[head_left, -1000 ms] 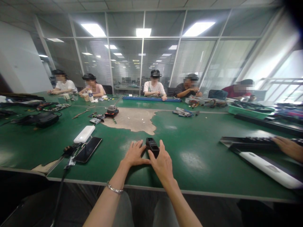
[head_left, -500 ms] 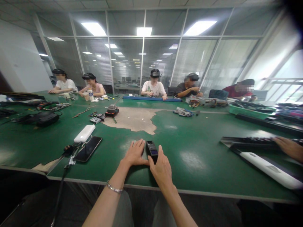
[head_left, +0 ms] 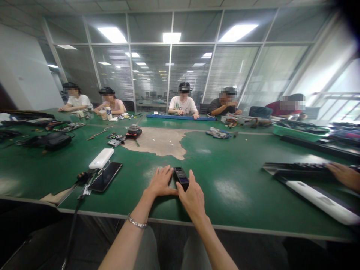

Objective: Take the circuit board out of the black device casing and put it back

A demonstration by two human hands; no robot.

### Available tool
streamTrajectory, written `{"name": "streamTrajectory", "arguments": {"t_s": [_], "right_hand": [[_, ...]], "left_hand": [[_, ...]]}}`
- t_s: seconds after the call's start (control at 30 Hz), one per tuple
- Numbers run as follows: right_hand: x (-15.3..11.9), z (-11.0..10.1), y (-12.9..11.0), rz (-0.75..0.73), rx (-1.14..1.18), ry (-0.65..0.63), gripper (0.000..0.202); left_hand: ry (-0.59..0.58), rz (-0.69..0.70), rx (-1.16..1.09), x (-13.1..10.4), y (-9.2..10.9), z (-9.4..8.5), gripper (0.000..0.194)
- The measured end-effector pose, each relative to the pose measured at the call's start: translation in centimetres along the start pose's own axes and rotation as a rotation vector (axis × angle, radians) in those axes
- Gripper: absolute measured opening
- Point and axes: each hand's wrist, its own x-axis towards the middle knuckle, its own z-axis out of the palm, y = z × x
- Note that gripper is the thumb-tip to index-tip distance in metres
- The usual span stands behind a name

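A small black handheld device (head_left: pixel 180 176) with buttons and a little dark screen lies on the green table in front of me. My right hand (head_left: pixel 194 195) holds its near end, thumb on the left side and index finger along the right. Part of that end is hidden by the hand. Just left of the device, my left hand (head_left: pixel 161 183) rests palm down on the table, fingers spread and thumb pointing toward my right thumb. It grips nothing.
To the left lie a black phone (head_left: pixel 105 177), a white power bank (head_left: pixel 101 158) and cables. At the right, another person's hand (head_left: pixel 344 176) touches a long black part beside a white bar (head_left: pixel 320 200). Several people sit opposite, behind a blue bar (head_left: pixel 181 117).
Hardly anything differs. The view has shifted very slightly, and my hands and the black device keep the same places.
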Motion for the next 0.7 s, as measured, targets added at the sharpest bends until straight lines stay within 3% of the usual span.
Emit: {"name": "streamTrajectory", "arguments": {"t_s": [0.17, 0.3, 0.47, 0.7], "right_hand": [[0.9, -1.1, -0.9, 0.050, 0.055, 0.030, 0.073], [2.0, -2.7, -0.5, 0.063, 0.168, 0.135, 0.076], [2.5, -3.9, 2.9, 0.124, 0.177, 0.218, 0.079], [1.8, -2.3, 7.2, 0.149, 0.050, 0.168, 0.078]], "left_hand": [[-0.008, -0.001, 0.002, 0.0, 0.1, -0.2, 0.109], [-0.014, -0.013, -0.004, 0.0, 0.2, -0.2, 0.113], [-0.006, -0.022, -0.005, 0.0, 0.3, -0.1, 0.113], [-0.013, -0.029, -0.009, 0.0, 0.2, -0.2, 0.106]]}}
